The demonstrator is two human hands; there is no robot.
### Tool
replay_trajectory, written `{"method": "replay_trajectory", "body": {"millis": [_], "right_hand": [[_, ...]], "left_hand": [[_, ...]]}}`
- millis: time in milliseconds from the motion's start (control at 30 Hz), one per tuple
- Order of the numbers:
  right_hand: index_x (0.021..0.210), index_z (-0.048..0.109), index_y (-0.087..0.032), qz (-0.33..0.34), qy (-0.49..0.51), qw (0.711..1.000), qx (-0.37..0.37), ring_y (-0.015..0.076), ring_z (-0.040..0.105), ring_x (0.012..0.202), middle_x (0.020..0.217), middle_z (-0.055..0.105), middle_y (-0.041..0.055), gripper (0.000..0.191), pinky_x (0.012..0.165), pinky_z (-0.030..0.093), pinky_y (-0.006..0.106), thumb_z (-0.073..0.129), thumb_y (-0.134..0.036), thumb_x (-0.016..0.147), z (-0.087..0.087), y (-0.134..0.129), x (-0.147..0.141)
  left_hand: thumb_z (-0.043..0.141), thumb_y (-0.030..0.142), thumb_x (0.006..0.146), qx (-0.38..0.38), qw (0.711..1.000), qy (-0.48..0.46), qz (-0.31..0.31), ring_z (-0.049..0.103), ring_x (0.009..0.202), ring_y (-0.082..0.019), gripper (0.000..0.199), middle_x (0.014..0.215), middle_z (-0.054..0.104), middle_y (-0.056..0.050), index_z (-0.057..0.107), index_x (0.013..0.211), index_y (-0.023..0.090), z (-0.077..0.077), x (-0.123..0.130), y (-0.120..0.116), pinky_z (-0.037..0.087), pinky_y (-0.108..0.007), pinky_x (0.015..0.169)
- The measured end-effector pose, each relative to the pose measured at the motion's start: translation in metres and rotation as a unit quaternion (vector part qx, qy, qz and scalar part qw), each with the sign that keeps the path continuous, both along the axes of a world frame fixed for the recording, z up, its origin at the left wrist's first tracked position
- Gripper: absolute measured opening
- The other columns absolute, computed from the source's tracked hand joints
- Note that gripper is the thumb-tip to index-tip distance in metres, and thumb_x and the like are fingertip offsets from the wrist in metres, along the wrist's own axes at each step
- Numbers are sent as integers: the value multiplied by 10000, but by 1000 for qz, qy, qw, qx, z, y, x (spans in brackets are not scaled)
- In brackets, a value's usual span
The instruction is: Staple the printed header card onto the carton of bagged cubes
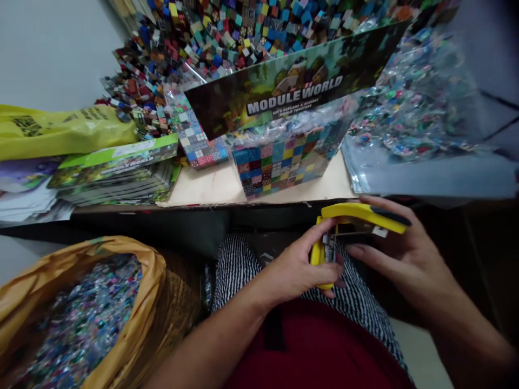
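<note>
Left hand (298, 267) wrapped round base of yellow stapler (360, 214), right hand (399, 259) curled over its top, both gripping it above lap; far side, Module World boxes (113, 173) stacked on worktop (203, 186); near left, orange sack (156, 270) full of shiny loose pieces (81, 319)

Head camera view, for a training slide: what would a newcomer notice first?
A yellow stapler held between the left hand and right hand, lower right, catches the eye first. Above it, a dark MODULE WORLD card stands before a heap of multicoloured cubes. At lower left, an orange bag brims with shiny multicoloured bits.
</note>
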State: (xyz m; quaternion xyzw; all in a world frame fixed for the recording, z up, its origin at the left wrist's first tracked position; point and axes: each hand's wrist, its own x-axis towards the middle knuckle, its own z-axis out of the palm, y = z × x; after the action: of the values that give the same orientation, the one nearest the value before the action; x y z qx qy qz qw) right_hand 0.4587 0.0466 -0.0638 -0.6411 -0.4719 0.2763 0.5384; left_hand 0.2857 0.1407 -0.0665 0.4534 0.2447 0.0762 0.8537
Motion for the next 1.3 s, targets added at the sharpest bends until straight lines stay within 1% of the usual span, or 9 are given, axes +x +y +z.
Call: {"method": "replay_trajectory", "body": {"millis": [167, 333, 467, 600, 833, 967, 1067, 1167, 1300], "right_hand": [[1174, 657, -349, 38, -43, 998, 4, 238, 611, 1146, 1230, 649, 8, 362, 1020, 495, 398, 715, -362, 817, 9, 15, 7], [1092, 673, -304, 28, 15, 999, -29, 202, 662, 929, 1083, 686, 25, 308, 699, 570, 290, 724, -422, 811, 3, 21, 4], [1006, 678, -268, -19, 55, 997, 41, 181, 664, 933, 1024, 701, 21, 211, 779, 565, 288, 713, -382, 832, 1, 29, -2], [1033, 640, -280, -54, 68, 993, 74, 163, 660, 895, 1007, 694, 6, 214, 735, 554, 273, 713, -336, 840, -2, 35, -8], [1107, 626, -295, -24, -51, 992, 111, 179, 637, 881, 1033, 648, 14, 270, 722, 532, 305, 688, -267, 846, -12, 35, -7], [1121, 634, -328, 33, -60, 992, 104, 188, 632, 935, 1050, 653, 1, 286, 791, 517, 328, 663, -218, 859, -10, 29, -3], [1115, 637, -332, 52, -63, 993, 89, 178, 626, 917, 1023, 657, -9, 289, 785, 504, 316, 671, -213, 854, -7, 27, -4], [1104, 638, -330, 50, -54, 993, 88, 163, 623, 899, 1011, 658, -18, 280, 768, 497, 297, 689, -233, 847, -6, 26, -6], [1091, 637, -317, 41, -4, 995, 86, 167, 635, 902, 1051, 656, -10, 293, 769, 512, 299, 738, -315, 815, -10, 26, -7]], "left_hand": [[745, 196, 747, -10, 1000, -7, -26, 645, 738, -132, 912, 1005, 561, -60, 270, 1514, 326, 0, 1, -5, 536, -221, 573], [770, 253, 746, -15, 997, -36, -65, 650, 748, -134, 864, 1006, 568, -60, 325, 1485, 309, 0, 2, -6, 540, -219, 579], [784, 257, 736, -11, 999, -38, -36, 659, 805, -148, 853, 1078, 579, -69, 331, 1454, 330, 1, 2, -2, 540, -250, 651], [839, 299, 685, -7, 1000, 2, 16, 627, 761, -134, 902, 954, 595, -24, 284, 1396, 283, 3, 6, -2, 509, -286, 710], [868, 336, 650, -32, 999, -9, 16, 589, 851, -146, 872, 975, 590, -37, 349, 1338, 202, 6, 7, -8, 499, -313, 785], [873, 302, 631, 54, 998, -5, 24, 596, 956, -174, 833, 1169, 612, -87, 438, 1336, 216, 6, -1, -6, 490, -319, 839], [787, 307, 747, 157, 985, 16, 73, 610, 946, -170, 572, 1205, 617, -85, 563, 1265, 217, 11, -7, -4, 502, -333, 855], [711, 260, 828, 292, 950, 25, 110, 620, 889, -153, 299, 1045, 649, -58, 676, 1118, 193, 19, -10, -2, 512, -303, 808], [702, 194, 838, 438, 891, 7, 119, 623, 849, -128, 140, 915, 669, -39, 713, 971, 153, 24, -10, -1, 504, -245, 762]]}}
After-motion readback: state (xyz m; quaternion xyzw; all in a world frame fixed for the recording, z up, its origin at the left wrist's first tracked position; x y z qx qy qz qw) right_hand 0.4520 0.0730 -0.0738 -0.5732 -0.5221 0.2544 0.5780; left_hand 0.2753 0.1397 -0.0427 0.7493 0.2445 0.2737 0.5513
